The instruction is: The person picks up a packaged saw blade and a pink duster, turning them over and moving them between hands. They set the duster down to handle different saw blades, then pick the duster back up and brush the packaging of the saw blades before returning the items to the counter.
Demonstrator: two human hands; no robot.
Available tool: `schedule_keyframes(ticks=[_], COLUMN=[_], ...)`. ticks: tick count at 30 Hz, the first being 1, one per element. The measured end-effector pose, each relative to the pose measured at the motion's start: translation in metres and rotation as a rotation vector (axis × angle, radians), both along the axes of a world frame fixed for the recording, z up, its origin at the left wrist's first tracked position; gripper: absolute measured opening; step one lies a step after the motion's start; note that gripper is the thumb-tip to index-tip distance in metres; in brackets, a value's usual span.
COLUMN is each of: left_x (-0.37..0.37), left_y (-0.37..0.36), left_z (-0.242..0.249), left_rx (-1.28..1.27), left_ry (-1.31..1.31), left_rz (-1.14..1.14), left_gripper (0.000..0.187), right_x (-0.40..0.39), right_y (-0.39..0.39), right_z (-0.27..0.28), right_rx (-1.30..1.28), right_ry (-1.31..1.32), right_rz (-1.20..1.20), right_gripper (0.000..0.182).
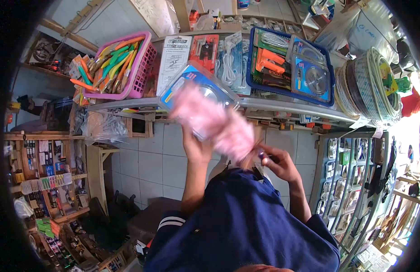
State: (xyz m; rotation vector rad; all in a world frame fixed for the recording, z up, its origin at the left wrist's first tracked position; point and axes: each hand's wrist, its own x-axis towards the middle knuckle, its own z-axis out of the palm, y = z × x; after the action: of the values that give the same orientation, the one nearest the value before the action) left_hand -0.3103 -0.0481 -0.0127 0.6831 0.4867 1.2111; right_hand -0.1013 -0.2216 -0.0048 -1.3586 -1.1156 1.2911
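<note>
My left hand (197,146) is closed round the lower edge of a saw blade pack (194,75), a blue card under clear plastic with a round blade. The pack tilts over the counter's front edge. In front of it lies a pink fluffy duster (201,109), smeared by motion, hiding much of the pack and some of my left fingers. My right hand (281,164) grips the duster's handle end, where a small purple part shows by the thumb.
Along the counter (282,106) stand a pink basket (139,68) of colourful-handled tools, a tile nippers pack (173,61), a red pack (203,50), a blue tray (289,97) of packaged tools, and coiled hoses or cables (370,86). Stocked shelves (51,177) line the left; a display case (350,177) stands right.
</note>
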Motion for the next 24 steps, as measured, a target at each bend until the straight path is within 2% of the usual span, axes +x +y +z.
schedule_keyframes(ticks=[2,3,6,7,9,11,14,15,18,19,20,21,23,24], left_x=[0.008,0.006,0.016,0.022,0.031,0.037,0.046,0.049,0.058,0.052,0.052,0.055,0.073,0.081], left_y=[0.003,0.005,0.004,0.004,0.003,0.001,-0.001,-0.002,-0.006,-0.005,-0.003,-0.006,-0.009,-0.010], left_z=[0.019,0.011,0.018,0.020,0.026,0.024,0.012,0.011,0.017,-0.009,-0.016,-0.020,0.020,0.033], left_rx=[-0.223,-0.177,-0.183,-0.185,-0.211,-0.190,-0.188,-0.198,-0.200,-0.153,-0.103,-0.100,-0.215,-0.276], left_ry=[-0.221,-0.259,-0.182,-0.156,-0.108,-0.082,-0.093,-0.103,-0.169,-0.054,0.064,0.016,-0.058,-0.096], left_rz=[-0.052,-0.120,-0.067,-0.054,-0.064,-0.117,-0.114,-0.130,-0.273,-0.312,-0.351,-0.292,-0.251,-0.230], left_gripper=[0.053,0.054,0.061,0.063,0.070,0.072,0.068,0.068,0.066,0.067,0.068,0.060,0.059,0.058], right_x=[-0.001,0.001,0.020,0.020,0.020,0.028,0.023,0.022,0.026,0.030,0.033,0.035,0.034,0.038], right_y=[-0.005,-0.010,-0.020,-0.034,-0.037,-0.045,-0.043,-0.047,-0.042,-0.039,-0.038,-0.038,-0.034,-0.036], right_z=[-0.013,-0.015,0.008,-0.003,0.004,0.013,0.037,0.020,0.012,0.025,0.029,0.031,0.029,0.029], right_rx=[-0.038,-0.033,0.085,-0.082,-0.103,-0.124,-0.064,-0.080,-0.013,0.003,-0.005,-0.010,0.049,0.037], right_ry=[0.070,-0.001,-0.183,0.084,0.029,-0.174,-0.251,-0.101,-0.124,-0.221,-0.220,-0.217,-0.164,-0.205], right_rz=[-0.176,-0.143,0.133,-0.060,-0.221,-0.176,-0.136,-0.303,-0.375,-0.280,-0.304,-0.333,-0.484,-0.412], right_gripper=[0.045,0.046,0.045,0.042,0.040,0.038,0.040,0.042,0.045,0.045,0.045,0.045,0.044,0.045])
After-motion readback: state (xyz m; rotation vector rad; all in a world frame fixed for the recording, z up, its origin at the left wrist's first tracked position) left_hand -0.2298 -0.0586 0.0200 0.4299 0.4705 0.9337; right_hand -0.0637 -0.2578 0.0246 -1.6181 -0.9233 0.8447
